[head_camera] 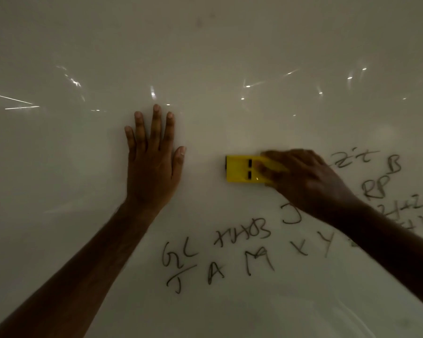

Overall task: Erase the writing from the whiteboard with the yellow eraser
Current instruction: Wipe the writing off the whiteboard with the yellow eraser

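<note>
The whiteboard [205, 57] fills the whole view in dim light. My right hand [303, 179] grips the right end of the yellow eraser [239, 169] and presses it flat on the board, right of centre. My left hand [154, 159] lies flat on the board to the eraser's left, fingers spread, holding nothing. Dark handwriting [242, 254] covers the lower middle of the board. More handwritten letters [376, 181] sit at the right, partly hidden by my right forearm. The board above and left of the eraser carries no marks.
Small bright reflections of lights [247, 86] dot the upper half of the glossy board. No board edge or tray is in view.
</note>
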`<state>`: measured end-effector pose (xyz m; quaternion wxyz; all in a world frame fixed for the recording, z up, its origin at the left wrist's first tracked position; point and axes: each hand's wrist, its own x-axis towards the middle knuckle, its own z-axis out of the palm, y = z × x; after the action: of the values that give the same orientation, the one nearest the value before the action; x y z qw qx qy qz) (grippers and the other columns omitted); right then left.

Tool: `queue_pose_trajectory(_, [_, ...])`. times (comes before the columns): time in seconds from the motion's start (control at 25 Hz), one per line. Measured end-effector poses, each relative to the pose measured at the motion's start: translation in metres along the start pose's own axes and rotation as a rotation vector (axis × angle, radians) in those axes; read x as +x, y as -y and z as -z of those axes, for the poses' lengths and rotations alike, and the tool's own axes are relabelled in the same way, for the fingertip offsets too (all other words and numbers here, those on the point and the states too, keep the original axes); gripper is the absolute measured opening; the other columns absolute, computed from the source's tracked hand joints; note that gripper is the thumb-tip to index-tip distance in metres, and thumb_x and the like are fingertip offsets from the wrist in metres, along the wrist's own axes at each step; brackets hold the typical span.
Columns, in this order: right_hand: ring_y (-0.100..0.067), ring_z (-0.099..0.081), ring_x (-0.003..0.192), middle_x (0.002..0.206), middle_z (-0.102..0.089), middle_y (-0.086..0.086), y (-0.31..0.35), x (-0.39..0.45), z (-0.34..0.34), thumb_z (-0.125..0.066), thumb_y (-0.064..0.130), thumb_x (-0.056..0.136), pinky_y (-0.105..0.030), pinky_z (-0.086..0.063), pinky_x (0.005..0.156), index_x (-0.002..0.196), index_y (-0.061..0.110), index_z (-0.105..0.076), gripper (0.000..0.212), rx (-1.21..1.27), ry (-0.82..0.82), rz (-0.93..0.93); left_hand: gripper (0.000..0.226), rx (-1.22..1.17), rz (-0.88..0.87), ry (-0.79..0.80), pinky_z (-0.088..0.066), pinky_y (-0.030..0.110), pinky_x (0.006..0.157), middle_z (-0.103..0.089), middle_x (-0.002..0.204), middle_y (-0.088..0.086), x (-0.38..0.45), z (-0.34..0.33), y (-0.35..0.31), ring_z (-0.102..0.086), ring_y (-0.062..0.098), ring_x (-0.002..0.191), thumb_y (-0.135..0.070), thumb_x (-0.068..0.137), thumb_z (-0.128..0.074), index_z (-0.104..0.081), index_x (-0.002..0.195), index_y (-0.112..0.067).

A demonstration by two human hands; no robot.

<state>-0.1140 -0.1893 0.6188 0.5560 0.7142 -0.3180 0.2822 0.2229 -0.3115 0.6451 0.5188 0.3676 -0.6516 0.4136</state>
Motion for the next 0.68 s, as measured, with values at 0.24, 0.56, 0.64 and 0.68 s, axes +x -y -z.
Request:
queue_pose_trajectory(0.24, [-0.033,-0.065,0.122,0.151,-0.06,-0.013,0.03,0.009,-0.021,-0.071,0.024,0.104,-0.046,-0.048,0.104,0.15,0.018,-0.06,0.048,0.082,-0.053,-0.04,0.063,-0.01,-0.041,-0.003,-0.008,0.064,0.135,-0.013,0.183,0.009,0.002,-0.002,-0.005,-0.008,0.049,0.167,-0.037,0.117,-0.03,-0.019,0.174,-0.012])
queue_pose_trajectory(0.56, [-0.04,-0.064,0.127,0.154,-0.057,-0.015,-0.018,-0.047,0.013,-0.066,0.024,0.104,-0.055,-0.052,0.102,0.152,0.019,-0.056,0.05,0.009,0.038,-0.073,0.064,0.02,-0.041,0.002,-0.008,0.063,0.135,-0.012,0.183,0.015,0.003,-0.004,-0.015,-0.009,0.047,0.167,-0.038,0.118,-0.026,-0.017,0.175,-0.01])
queue_pose_trajectory(0.64, [-0.04,-0.065,0.122,0.152,-0.06,-0.013,-0.028,-0.03,0.014,-0.065,0.029,0.104,-0.052,-0.052,0.101,0.149,0.019,-0.06,0.046,-0.005,-0.034,-0.173,0.065,0.032,-0.039,0.002,-0.007,0.063,0.135,-0.012,0.182,0.016,0.006,-0.005,-0.021,-0.009,0.047,0.167,-0.039,0.117,-0.026,-0.017,0.175,-0.01])
queue_pose_trajectory(0.68, [-0.04,-0.065,0.121,0.151,-0.06,-0.012,-0.027,-0.023,0.011,-0.066,0.029,0.103,-0.052,-0.052,0.1,0.147,0.019,-0.061,0.045,0.005,-0.062,-0.207,0.065,0.034,-0.035,0.0,-0.006,0.063,0.135,-0.012,0.182,0.016,0.008,-0.006,-0.025,-0.008,0.047,0.167,-0.039,0.117,-0.027,-0.017,0.174,-0.009])
